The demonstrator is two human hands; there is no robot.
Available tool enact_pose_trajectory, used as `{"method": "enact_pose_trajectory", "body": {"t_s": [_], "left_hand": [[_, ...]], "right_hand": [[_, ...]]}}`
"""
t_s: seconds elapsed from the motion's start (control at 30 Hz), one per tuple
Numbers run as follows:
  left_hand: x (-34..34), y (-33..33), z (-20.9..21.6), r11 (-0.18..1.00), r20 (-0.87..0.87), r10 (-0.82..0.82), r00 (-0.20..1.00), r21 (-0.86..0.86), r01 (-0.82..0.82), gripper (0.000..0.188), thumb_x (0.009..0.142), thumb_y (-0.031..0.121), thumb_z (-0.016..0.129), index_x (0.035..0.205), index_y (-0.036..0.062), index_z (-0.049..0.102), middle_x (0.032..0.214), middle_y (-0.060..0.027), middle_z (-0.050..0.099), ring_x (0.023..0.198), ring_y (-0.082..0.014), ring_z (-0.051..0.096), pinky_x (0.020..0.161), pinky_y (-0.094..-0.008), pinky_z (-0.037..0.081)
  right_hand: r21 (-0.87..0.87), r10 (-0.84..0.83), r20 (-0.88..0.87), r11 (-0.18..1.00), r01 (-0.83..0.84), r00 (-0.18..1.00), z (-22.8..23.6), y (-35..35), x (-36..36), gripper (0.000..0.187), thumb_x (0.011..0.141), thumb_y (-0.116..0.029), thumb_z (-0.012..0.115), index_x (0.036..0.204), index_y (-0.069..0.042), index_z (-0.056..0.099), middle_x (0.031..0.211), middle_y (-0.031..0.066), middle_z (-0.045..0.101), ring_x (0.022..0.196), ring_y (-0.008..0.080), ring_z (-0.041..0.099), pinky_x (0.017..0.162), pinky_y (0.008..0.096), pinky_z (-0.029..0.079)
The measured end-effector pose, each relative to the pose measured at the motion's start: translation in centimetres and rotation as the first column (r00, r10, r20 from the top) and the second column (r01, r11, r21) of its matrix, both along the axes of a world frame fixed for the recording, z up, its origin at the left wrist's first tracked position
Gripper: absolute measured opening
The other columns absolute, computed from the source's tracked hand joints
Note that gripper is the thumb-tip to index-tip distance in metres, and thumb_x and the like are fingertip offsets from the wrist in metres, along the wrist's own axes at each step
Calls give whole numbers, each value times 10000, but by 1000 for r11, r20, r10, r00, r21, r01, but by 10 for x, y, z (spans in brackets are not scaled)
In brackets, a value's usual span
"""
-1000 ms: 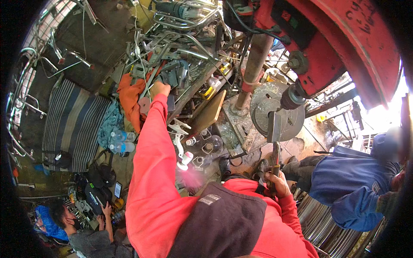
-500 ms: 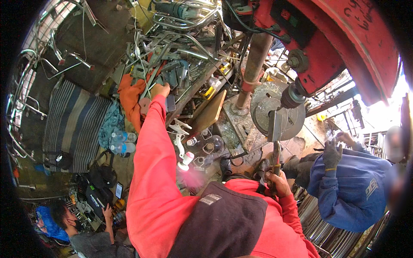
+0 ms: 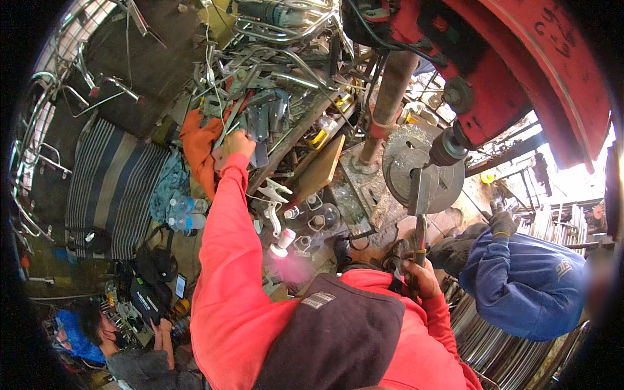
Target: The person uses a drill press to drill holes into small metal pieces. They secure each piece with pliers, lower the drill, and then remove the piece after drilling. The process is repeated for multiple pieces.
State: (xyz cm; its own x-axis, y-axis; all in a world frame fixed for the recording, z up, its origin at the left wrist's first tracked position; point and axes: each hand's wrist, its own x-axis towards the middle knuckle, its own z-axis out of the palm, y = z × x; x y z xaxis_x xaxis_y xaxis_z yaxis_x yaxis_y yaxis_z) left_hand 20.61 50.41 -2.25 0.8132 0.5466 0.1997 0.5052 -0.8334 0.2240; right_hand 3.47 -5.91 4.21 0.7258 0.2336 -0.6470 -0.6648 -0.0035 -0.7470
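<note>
My right hand [image 3: 424, 279] is closed round the handles of a pair of pliers [image 3: 421, 242]. The plier jaws meet a flat grey metal bar [image 3: 419, 195], which lies at the edge of the round drill press table [image 3: 445, 192], below the chuck [image 3: 448, 147]. On the left, my outstretched left hand [image 3: 238, 144] rests at the cluttered bench with its fingers curled in. What it holds, if anything, is hidden. Beside it are an orange cloth [image 3: 198, 140] and grey metal plates [image 3: 258, 123].
The red drill press head [image 3: 494, 71] overhangs the right. Large bottles [image 3: 318, 221] and a white clamp-like fixture [image 3: 273, 201] stand between my arms. A co-worker in blue [image 3: 526, 279] sits at right; another person [image 3: 140, 364] is at lower left. A wooden board [image 3: 318, 172] leans by the bench.
My left hand has drawn back slightly toward me from the metal plates. My right hand keeps its grip on the pliers. The blue-clad co-worker's gloved hand has lowered a little.
</note>
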Motion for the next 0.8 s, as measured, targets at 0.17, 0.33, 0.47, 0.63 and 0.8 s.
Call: {"method": "enact_pose_trajectory", "body": {"t_s": [0.17,0.33,0.47,0.63,0.8], "left_hand": [[-9,10,-16,950,136,180,974,-281,-136,192,807,240,622,902,105,721,899,-167,690,858,-366,650,746,-445,514],[-23,6,-2,909,101,308,946,-325,-261,214,829,284,620,934,136,735,962,-151,693,861,-358,651,739,-435,519],[-32,-6,3,913,237,320,917,-337,-232,222,849,285,603,937,119,722,896,-124,687,765,-313,641,669,-411,512],[-33,-54,-28,-622,-98,403,910,-758,194,194,879,278,567,858,90,609,566,39,446,465,-101,394,449,-278,337],[2,-81,-53,-629,-147,616,774,-683,371,223,901,291,512,801,100,567,560,57,399,456,-102,396,431,-272,312]], "right_hand": [[31,-1,7,1000,1,1000,-1,2,0,192,813,-190,708,895,-48,609,750,-8,572,636,88,505,565,253,400],[15,-3,10,1000,3,1000,-3,-1,0,182,811,-189,709,882,-56,605,732,-15,571,610,81,501,548,242,394],[-4,0,-27,1000,0,1000,-4,-1,0,190,808,-194,716,880,-58,606,731,-21,575,581,73,498,526,233,390],[14,-48,-28,999,48,998,-1,4,-1,177,812,-183,716,898,-61,620,749,-20,597,588,72,514,527,229,397],[25,-59,-33,998,60,998,4,6,-3,162,826,-168,703,930,-66,633,772,-22,617,629,75,538,565,231,415]]}}
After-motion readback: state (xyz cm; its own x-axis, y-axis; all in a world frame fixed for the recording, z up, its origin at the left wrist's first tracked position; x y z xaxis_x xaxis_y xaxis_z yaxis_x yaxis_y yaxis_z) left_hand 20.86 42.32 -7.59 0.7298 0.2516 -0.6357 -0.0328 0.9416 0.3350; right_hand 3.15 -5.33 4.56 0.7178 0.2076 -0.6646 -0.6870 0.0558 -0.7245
